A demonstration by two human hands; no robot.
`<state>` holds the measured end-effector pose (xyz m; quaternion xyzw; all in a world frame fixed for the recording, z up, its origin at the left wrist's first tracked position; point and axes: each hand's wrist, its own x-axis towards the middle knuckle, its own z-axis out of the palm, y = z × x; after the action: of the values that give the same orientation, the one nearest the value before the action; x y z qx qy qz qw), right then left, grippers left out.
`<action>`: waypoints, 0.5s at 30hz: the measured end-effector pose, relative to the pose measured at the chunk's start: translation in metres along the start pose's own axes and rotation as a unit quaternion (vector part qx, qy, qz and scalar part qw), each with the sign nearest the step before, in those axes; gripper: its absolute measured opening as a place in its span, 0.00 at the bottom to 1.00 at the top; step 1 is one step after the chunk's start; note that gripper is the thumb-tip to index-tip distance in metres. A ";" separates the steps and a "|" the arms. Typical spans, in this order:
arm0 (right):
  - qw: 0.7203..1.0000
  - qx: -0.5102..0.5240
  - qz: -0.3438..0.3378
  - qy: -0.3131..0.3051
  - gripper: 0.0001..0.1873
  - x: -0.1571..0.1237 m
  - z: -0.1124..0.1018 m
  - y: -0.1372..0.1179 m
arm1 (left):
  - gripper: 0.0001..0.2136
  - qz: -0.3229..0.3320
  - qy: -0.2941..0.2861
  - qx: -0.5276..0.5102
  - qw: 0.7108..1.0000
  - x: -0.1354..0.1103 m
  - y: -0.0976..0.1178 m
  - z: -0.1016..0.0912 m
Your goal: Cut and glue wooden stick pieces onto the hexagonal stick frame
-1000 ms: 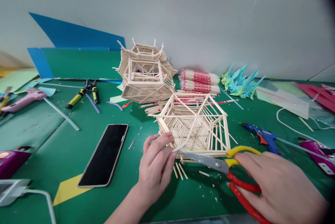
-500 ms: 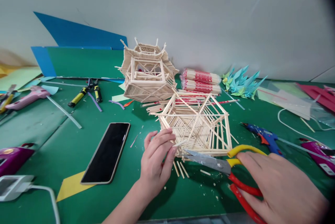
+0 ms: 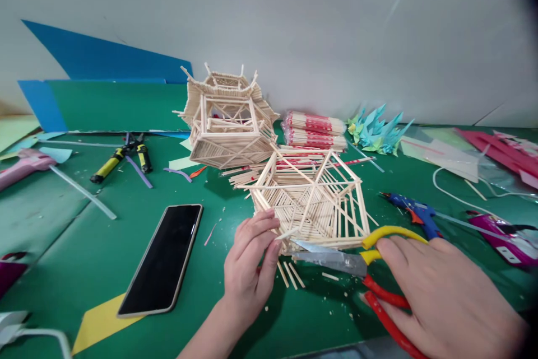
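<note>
My left hand (image 3: pixel 250 262) pinches a short wooden stick (image 3: pixel 287 233) that juts from the near edge of a hexagonal frame of wooden sticks (image 3: pixel 311 200) on the green mat. My right hand (image 3: pixel 445 297) grips yellow-and-red-handled scissors (image 3: pixel 361 261). Their blades point left, slightly apart, with the tips right at the stick's base. A few cut stick pieces (image 3: pixel 289 275) lie under the blades.
A taller stick pavilion model (image 3: pixel 225 118) stands behind the frame, with packs of chopsticks (image 3: pixel 316 129) and paper cranes (image 3: pixel 376 132) to its right. A black phone (image 3: pixel 162 258) lies to the left. Pliers (image 3: pixel 120 154) and glue guns (image 3: pixel 414 213) sit round about.
The view has shifted slightly. The scissor blades have opened a little at the stick. My left hand still pinches the same stick.
</note>
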<state>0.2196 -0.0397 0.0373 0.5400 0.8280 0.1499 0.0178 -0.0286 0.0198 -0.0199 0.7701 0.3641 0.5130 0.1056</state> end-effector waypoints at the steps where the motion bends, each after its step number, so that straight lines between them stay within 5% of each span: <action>1: 1.000 -0.008 0.002 -0.004 0.17 0.002 -0.002 -0.001 | 0.08 0.000 0.000 -0.002 1.000 0.000 0.000 0.000; 8: 0.996 -0.080 -0.007 -0.032 0.10 0.019 -0.013 0.000 | 0.08 0.000 0.004 -0.014 1.000 -0.003 -0.002 0.002; 15: 0.993 -0.103 -0.030 -0.058 0.15 0.028 -0.011 0.009 | 0.08 -0.001 0.010 -0.009 1.000 -0.004 -0.002 0.003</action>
<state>0.2136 -0.0138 0.0542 0.5183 0.8215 0.2020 0.1253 -0.0279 0.0194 -0.0247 0.7635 0.3614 0.5239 0.1095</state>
